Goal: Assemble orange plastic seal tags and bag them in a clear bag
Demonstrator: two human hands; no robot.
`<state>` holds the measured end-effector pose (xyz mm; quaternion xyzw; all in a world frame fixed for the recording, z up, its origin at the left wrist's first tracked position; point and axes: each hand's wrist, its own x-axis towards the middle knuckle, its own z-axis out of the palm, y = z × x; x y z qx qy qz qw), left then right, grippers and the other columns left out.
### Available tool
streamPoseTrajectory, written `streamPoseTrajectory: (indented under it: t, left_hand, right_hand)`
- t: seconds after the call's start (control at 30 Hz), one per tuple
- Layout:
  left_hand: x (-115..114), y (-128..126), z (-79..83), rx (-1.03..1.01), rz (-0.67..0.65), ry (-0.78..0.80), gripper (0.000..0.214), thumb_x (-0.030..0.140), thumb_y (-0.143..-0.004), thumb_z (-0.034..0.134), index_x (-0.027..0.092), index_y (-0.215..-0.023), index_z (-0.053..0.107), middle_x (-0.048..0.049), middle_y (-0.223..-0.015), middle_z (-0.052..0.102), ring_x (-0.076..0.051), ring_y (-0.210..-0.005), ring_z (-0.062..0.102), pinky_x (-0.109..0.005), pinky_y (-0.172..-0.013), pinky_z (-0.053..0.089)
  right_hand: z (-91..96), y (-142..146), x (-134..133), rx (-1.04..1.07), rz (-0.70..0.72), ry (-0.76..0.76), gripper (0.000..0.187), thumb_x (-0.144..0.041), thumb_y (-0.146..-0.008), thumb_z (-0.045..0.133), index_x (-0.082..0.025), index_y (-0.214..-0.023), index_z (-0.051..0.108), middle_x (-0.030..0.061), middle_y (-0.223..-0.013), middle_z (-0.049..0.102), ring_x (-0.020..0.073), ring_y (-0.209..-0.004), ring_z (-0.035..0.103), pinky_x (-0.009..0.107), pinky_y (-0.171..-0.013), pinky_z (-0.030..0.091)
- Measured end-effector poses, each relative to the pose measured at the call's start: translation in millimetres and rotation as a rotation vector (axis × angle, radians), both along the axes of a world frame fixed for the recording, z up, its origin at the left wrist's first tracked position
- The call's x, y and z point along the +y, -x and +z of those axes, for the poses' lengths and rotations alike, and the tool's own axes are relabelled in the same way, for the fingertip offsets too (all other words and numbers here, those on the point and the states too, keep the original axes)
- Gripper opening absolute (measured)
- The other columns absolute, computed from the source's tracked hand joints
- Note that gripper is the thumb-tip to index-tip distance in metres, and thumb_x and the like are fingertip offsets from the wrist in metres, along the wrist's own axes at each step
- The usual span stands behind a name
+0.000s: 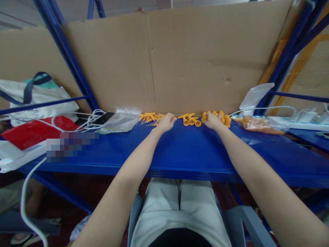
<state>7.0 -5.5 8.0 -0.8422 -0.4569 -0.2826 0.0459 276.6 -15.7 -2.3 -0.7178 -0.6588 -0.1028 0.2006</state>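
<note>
My left hand (167,122) is at the back of the blue table, its fingers curled by a pile of orange branched plastic pieces (149,117); what lies in its fingers is too small to make out. Small metallic bits (147,124) are scattered along that pile. Between my hands lie several orange pieces with round cup-like ends (191,122). Farther right, my right hand (214,120) reaches onto a cluster of orange knobbly pieces (226,120). Its fingertips are partly hidden among them, so I cannot see whether it grips one.
A clear plastic bag (120,120) and a dark phone-like object (103,118) lie left. Beyond them are white cables, a red bag (41,129) and a power strip (25,154). A clear bag of orange pieces (259,123) lies right. Cardboard (190,61) walls the back.
</note>
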Motion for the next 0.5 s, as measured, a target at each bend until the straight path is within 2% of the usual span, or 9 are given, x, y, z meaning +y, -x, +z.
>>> streamPoseTrajectory:
  t: [0.13, 0.33, 0.5]
  left_hand:
    - [-4.2, -2.3, 3.6, 0.014, -0.015, 0.039, 0.025, 0.024, -0.096, 0.037, 0.017, -0.09, 0.06, -0.0093, -0.1, 0.066, -0.02, -0.096, 0.061, -0.032, -0.089, 0.046]
    - [-8.1, -3.4, 9.1, 0.038, -0.059, 0.157, 0.023, 0.026, -0.095, 0.037, 0.017, -0.085, 0.056, -0.0065, -0.093, 0.068, -0.018, -0.085, 0.061, -0.029, -0.078, 0.047]
    - [-9.3, -4.1, 10.6, 0.078, -0.065, 0.142, 0.018, 0.029, -0.089, 0.046, 0.018, -0.077, 0.054, -0.0074, -0.09, 0.067, -0.019, -0.081, 0.06, -0.03, -0.074, 0.046]
  right_hand:
    - [3.2, 4.2, -3.6, -0.017, -0.008, -0.009, 0.039, -0.022, -0.086, 0.04, -0.011, -0.119, 0.057, 0.0208, -0.116, 0.066, 0.0354, -0.115, 0.057, 0.063, -0.105, 0.026]
    - [11.2, 10.8, -12.2, -0.065, -0.058, 0.007, 0.037, -0.02, -0.087, 0.038, -0.011, -0.113, 0.062, 0.0187, -0.112, 0.068, 0.0323, -0.111, 0.06, 0.054, -0.104, 0.03]
    - [19.9, 18.4, -20.6, -0.046, -0.103, 0.022, 0.039, -0.019, -0.087, 0.037, -0.007, -0.114, 0.063, 0.0211, -0.112, 0.068, 0.0314, -0.111, 0.06, 0.044, -0.099, 0.037]
